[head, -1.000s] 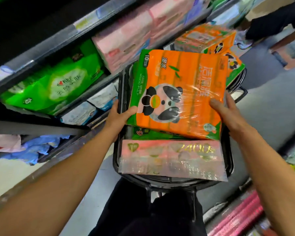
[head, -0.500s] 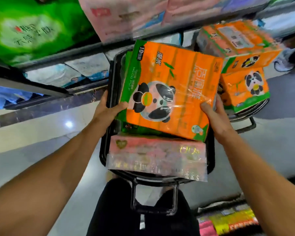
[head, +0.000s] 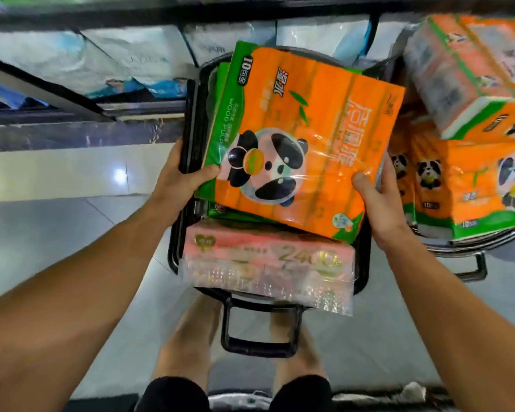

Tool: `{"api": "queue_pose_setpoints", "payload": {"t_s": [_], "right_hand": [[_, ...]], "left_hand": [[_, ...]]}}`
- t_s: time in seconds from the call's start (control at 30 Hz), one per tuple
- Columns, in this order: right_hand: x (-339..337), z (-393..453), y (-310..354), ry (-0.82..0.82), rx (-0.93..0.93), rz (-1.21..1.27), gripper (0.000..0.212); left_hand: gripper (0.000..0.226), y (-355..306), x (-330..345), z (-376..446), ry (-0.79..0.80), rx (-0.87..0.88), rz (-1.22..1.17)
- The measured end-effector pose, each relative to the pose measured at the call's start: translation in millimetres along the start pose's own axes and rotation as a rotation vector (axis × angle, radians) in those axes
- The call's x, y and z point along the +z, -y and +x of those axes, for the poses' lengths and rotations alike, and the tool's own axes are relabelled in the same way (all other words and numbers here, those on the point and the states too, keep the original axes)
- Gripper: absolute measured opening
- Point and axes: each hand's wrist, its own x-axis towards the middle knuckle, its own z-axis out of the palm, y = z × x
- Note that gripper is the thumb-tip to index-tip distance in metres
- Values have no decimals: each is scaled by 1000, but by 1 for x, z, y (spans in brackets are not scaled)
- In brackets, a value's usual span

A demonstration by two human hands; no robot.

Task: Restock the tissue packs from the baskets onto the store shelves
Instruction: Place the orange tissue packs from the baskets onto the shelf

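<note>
Between the left hand point(head: 177, 181) and right hand point(head: 379, 197), each clamped on a short edge, the orange panda pack point(head: 304, 144) tilts above the black basket point(head: 191, 162). Its long axis runs hand to hand; the shelf point(head: 72, 93) lies beyond and to the left hand's side.

We see the top pack point(head: 306, 141) orange with faint vertical stripes, a green band on its left edge, a black-and-white panda print, white lettering. Pink pack point(head: 268, 257) below it has gold numerals and a gold heart, clear shiny wrap. Basket point(head: 188, 135) black. Right stack point(head: 473, 185) orange with green bases, same pandas. Shelf packs point(head: 131, 58) white with blue. Floor point(head: 57, 227) pale grey tile. Shorts point(head: 173, 394) black.
</note>
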Motion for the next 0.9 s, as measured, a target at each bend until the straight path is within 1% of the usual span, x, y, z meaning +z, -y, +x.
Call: {"api": "queue_pose_setpoints", "payload": {"t_s": [0.07, 0.13, 0.3, 0.47, 0.63, 0.73, 0.9], "right_hand": [[3, 17, -9, 4, -20, 0, 71], [6, 33, -16, 13, -26, 6, 69], [11, 64, -26, 44, -35, -9, 77], [10, 85, -40, 47, -51, -14, 73], [5, 96, -51, 62, -51, 5, 78], [2, 96, -56, 79, -63, -9, 79], [-3, 90, -67, 115, -22, -3, 76]], "left_hand": [[54, 9, 5, 13, -41, -3, 11], [56, 18, 8, 26, -56, -5, 9], [63, 32, 17, 54, -70, 17, 2], [82, 46, 27, 74, -80, 10, -24], [74, 61, 38, 77, -99, -21, -35], [78, 65, 41, 73, -101, -22, -50], [70, 70, 41, 60, -108, -46, -55]]}}
